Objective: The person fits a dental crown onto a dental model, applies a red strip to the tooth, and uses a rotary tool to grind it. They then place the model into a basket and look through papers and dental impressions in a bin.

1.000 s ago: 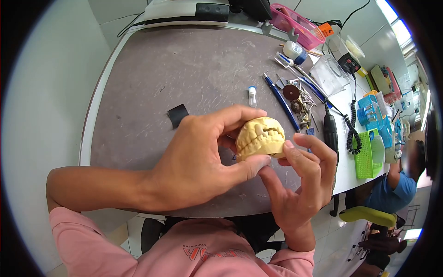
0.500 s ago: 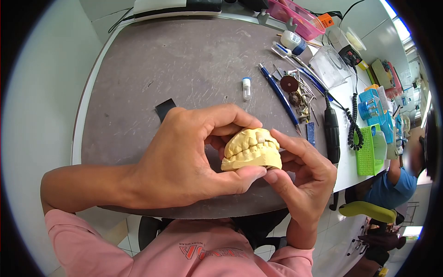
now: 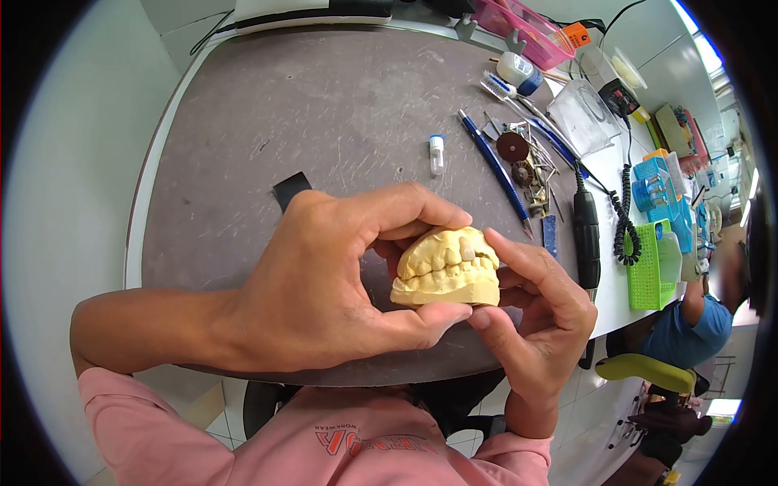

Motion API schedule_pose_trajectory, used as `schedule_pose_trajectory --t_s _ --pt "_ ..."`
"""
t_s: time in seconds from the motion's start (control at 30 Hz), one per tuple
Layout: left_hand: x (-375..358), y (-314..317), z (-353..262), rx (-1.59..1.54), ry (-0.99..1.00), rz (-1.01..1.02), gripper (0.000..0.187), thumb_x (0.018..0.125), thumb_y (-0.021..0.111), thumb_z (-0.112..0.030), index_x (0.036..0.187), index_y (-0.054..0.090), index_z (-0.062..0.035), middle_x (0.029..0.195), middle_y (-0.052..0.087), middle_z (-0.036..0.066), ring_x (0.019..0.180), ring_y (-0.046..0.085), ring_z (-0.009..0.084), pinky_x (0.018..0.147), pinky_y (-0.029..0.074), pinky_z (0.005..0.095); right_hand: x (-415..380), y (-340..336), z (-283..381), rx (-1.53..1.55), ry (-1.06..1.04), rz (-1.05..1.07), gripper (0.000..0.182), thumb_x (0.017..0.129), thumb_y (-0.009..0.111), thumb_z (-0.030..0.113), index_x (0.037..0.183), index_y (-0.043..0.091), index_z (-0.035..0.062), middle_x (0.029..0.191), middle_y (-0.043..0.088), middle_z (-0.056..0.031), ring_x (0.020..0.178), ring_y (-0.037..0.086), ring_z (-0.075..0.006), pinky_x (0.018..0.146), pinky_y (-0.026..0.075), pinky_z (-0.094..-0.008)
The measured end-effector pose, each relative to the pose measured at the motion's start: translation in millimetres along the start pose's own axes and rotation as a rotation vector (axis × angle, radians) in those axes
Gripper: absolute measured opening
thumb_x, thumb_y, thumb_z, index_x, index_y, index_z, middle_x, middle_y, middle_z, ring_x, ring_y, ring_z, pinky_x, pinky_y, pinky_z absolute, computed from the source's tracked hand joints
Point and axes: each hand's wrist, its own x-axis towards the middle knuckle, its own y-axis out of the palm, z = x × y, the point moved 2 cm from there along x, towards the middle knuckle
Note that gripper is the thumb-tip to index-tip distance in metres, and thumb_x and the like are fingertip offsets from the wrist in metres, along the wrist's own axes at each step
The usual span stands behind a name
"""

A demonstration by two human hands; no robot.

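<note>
Between both hands is a yellow plaster dental model (image 3: 446, 269), its upper and lower teeth meeting. One tooth near the upper right is a paler, pinkish shade. My left hand (image 3: 324, 271) grips the left side, thumb under the base and index finger on top. From the right, my right hand (image 3: 543, 304) holds it with the index finger along the upper edge and the thumb below. Behind the model, a small vial with a blue cap (image 3: 437, 155) lies on the grey mat (image 3: 340, 105). A black square piece (image 3: 292, 189) lies beyond my left hand.
To the right lie a blue pen-like tool (image 3: 494, 172), cutting discs (image 3: 512, 147) among several burs, a brush (image 3: 498, 86) and a black handpiece (image 3: 585, 235) with a coiled cord. A green basket (image 3: 644, 275) stands farther right. A person in a blue shirt (image 3: 695, 328) sits beyond.
The dental model has turned slightly in my hands and shifted a little right and down, showing more of the upper teeth's front. Both hands keep their hold.
</note>
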Motion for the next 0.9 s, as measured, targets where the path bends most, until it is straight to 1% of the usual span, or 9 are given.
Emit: schedule_pose_trajectory --t_s 0.4,0.43,0.5,0.53,0.57,0.6,0.67,0.73,0.9 --pt "0.3 -1.5 -0.4 0.1 0.103 -0.005 0.058 0.074 0.082 -0.009 0.123 0.056 0.0069 0.111 0.067 0.014 0.103 0.067 0.0205 0.094 0.05 0.0301 -0.4 1.2 1.9 -0.019 -0.063 -0.037 0.054 0.07 0.08 -0.001 0.121 0.064 -0.0015 0.108 0.065 -0.0169 0.088 0.067 -0.0179 0.071 0.061 -0.0283" --pt "1.3 -2.0 -0.1 0.175 0.162 -0.025 0.056 0.073 0.082 -0.008 0.123 0.059 0.0047 0.11 0.067 0.014 0.101 0.067 0.021 0.092 0.051 0.0302 0.1 2.6 1.6 -0.019 -0.066 -0.038 0.054 0.07 0.08 -0.001 0.121 0.064 -0.0015 0.108 0.065 -0.0169 0.088 0.067 -0.0179 0.071 0.061 -0.0283" --pt "5.4 -3.5 -1.9 0.258 0.232 -0.046 0.056 0.071 0.082 -0.006 0.122 0.061 0.0025 0.109 0.067 0.013 0.099 0.068 0.0214 0.091 0.052 0.0302 3.4 3.3 3.3 -0.179 -0.178 -0.129 0.056 0.068 0.08 -0.001 0.121 0.064 -0.0013 0.105 0.065 -0.0161 0.086 0.068 -0.0184 0.07 0.061 -0.0284" --pt "6.8 -4.0 -4.1 0.332 0.305 -0.085 0.055 0.069 0.082 -0.006 0.121 0.063 -0.0003 0.107 0.066 0.012 0.096 0.068 0.0218 0.087 0.053 0.0304 5.1 3.0 1.8 -0.179 -0.184 -0.13 0.056 0.068 0.08 -0.001 0.121 0.064 -0.0013 0.105 0.065 -0.0161 0.086 0.068 -0.0184 0.07 0.061 -0.0284" --pt "7.6 -4.2 -6.0 0.406 0.378 -0.122 0.055 0.067 0.082 -0.005 0.119 0.066 -0.003 0.105 0.066 0.011 0.092 0.067 0.0221 0.084 0.054 0.0306 6.6 3.0 1.6 -0.285 -0.272 -0.131 0.056 0.067 0.08 -0.001 0.121 0.064 -0.0012 0.104 0.065 -0.0157 0.085 0.068 -0.0187 0.07 0.061 -0.0285" --pt "7.8 -3.9 -6.1 0.409 0.38 -0.122 0.055 0.067 0.082 -0.005 0.119 0.066 -0.003 0.105 0.066 0.011 0.092 0.067 0.0221 0.084 0.054 0.0306 7.3 3.1 2.4 -0.39 -0.356 -0.131 0.056 0.066 0.079 -0.001 0.12 0.064 -0.0011 0.104 0.065 -0.0154 0.084 0.068 -0.019 0.069 0.061 -0.0287" --pt "7.4 -3.2 -6.1 0.454 0.411 -0.148 0.056 0.064 0.084 -0.005 0.117 0.068 -0.0058 0.103 0.065 0.009 0.088 0.066 0.0211 0.078 0.054 0.0301 9.1 1.6 3.1 -0.405 -0.372 -0.131 0.055 0.067 0.079 -0.001 0.12 0.064 -0.0009 0.104 0.065 -0.0152 0.083 0.068 -0.0191 0.069 0.061 -0.0288" --pt "6.6 -2.3 -5.8 0.472 0.438 -0.156 0.057 0.063 0.084 -0.006 0.118 0.068 -0.0056 0.102 0.065 0.009 0.088 0.066 0.0205 0.076 0.055 0.0294 9.0 1.0 4.7 -0.421 -0.388 -0.131 0.055 0.067 0.079 0.0 0.119 0.064 -0.0007 0.104 0.065 -0.015 0.083 0.069 -0.0192 0.069 0.062 -0.029" --pt "4.0 -1.0 -9.7 0.5 0.437 -0.153 0.06 0.061 0.086 -0.006 0.119 0.068 -0.0056 0.1 0.066 0.009 0.086 0.066 0.0183 0.072 0.055 0.0277 8.9 -0.9 6.5 -0.287 -0.282 -0.07 0.053 0.066 0.078 -0.002 0.117 0.064 -0.0013 0.105 0.065 -0.0144 0.083 0.068 -0.0172 0.074 0.062 -0.0295"
